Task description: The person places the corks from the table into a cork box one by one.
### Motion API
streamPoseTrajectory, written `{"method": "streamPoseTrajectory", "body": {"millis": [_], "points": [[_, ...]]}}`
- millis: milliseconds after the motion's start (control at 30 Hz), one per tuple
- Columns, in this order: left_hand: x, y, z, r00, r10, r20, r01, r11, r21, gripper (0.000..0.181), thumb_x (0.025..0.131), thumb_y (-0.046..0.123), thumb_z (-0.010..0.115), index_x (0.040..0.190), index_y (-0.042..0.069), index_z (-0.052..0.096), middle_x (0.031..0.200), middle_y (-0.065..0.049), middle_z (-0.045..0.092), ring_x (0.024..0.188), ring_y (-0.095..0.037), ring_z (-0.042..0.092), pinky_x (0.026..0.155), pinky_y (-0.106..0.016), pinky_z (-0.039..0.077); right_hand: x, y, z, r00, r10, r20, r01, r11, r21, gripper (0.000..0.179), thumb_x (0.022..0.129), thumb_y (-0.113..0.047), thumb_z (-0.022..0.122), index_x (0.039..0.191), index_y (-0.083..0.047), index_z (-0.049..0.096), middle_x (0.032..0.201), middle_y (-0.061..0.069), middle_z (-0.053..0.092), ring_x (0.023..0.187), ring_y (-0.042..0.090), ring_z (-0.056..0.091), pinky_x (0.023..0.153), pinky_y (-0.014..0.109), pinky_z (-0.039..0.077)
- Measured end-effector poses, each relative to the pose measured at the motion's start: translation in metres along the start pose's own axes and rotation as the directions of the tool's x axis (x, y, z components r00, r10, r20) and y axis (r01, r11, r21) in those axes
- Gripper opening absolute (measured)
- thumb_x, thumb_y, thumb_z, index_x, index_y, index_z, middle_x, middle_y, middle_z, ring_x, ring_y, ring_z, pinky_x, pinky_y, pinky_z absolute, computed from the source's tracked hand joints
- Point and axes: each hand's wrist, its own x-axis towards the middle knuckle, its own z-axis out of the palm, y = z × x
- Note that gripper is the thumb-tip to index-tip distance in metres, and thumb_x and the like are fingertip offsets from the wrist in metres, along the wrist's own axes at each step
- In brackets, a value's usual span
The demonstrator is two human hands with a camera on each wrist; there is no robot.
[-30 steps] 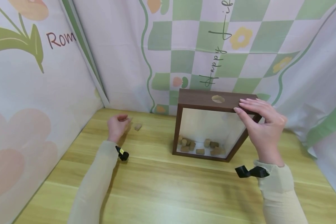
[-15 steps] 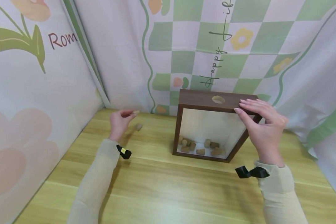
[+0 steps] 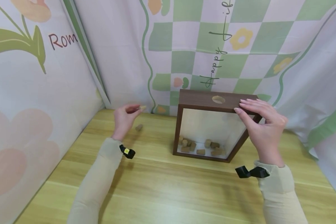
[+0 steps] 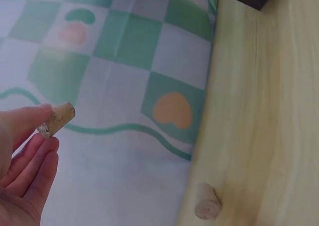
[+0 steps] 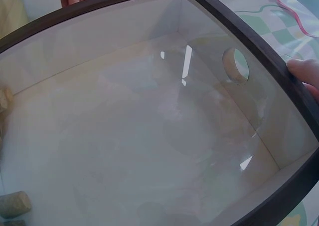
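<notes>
Between thumb and fingertips my left hand (image 3: 124, 119) pinches a cork (image 4: 61, 118), raised above the table at the back left. A second cork (image 3: 139, 127) lies on the table just below that hand. My right hand (image 3: 264, 127) grips the top right corner of a dark brown wooden frame box (image 3: 182, 124), thumb on the front edge and fingers over the top. The box stands upright with a clear front and a round hole (image 3: 218, 99) in its top. Several corks (image 3: 200, 151) lie inside on its floor. In the right wrist view only the right thumb and a bit of finger show.
The light wood table (image 3: 156, 186) runs back to a green and white checked curtain (image 3: 182, 62). A pale printed curtain (image 3: 30, 102) closes off the left side. Dark straps with small devices (image 3: 127, 151) sit on both wrists.
My left hand has lifted a cork off the table and moved it up and slightly right. The right hand and the box have stayed in place.
</notes>
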Motion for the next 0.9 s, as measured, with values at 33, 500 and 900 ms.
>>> {"method": "streamPoseTrajectory", "body": {"millis": [33, 500, 900], "points": [[0.0, 0.003, 0.001, 1.0, -0.002, -0.001, 0.002, 1.0, -0.006, 0.023, 0.087, 0.015, 0.084, 0.108, 0.006, 0.078, 0.101, -0.007, 0.076, 0.089, -0.018, 0.072, 0.079, -0.03, 0.058, 0.0, 0.0, 0.0, 1.0, 0.001, 0.001, -0.001, 1.0, 0.002, 0.018, 0.078, -0.003, 0.088, 0.092, 0.004, 0.08, 0.095, 0.02, 0.075, 0.103, 0.021, 0.07, 0.102, 0.041, 0.049], [-0.005, 0.048, 0.008, 0.999, 0.039, 0.018, -0.038, 0.996, -0.076, 0.027, 0.088, 0.021, 0.084, 0.111, 0.01, 0.077, 0.107, -0.002, 0.075, 0.096, -0.015, 0.071, 0.084, -0.028, 0.057, 0.0, -0.002, 0.0, 1.0, -0.001, 0.006, 0.001, 1.0, -0.001, 0.018, 0.079, -0.004, 0.088, 0.092, 0.004, 0.08, 0.096, 0.02, 0.075, 0.103, 0.019, 0.07, 0.102, 0.041, 0.049], [-0.015, 0.088, 0.012, 0.979, 0.199, -0.045, -0.204, 0.945, -0.256, 0.023, 0.088, 0.013, 0.083, 0.11, 0.007, 0.077, 0.106, 0.0, 0.073, 0.099, -0.013, 0.069, 0.089, -0.032, 0.056, -0.002, 0.018, -0.002, 1.0, 0.002, 0.003, -0.002, 1.0, 0.0, 0.018, 0.077, -0.005, 0.09, 0.092, 0.002, 0.081, 0.095, 0.019, 0.075, 0.103, 0.019, 0.07, 0.102, 0.041, 0.049]]}}
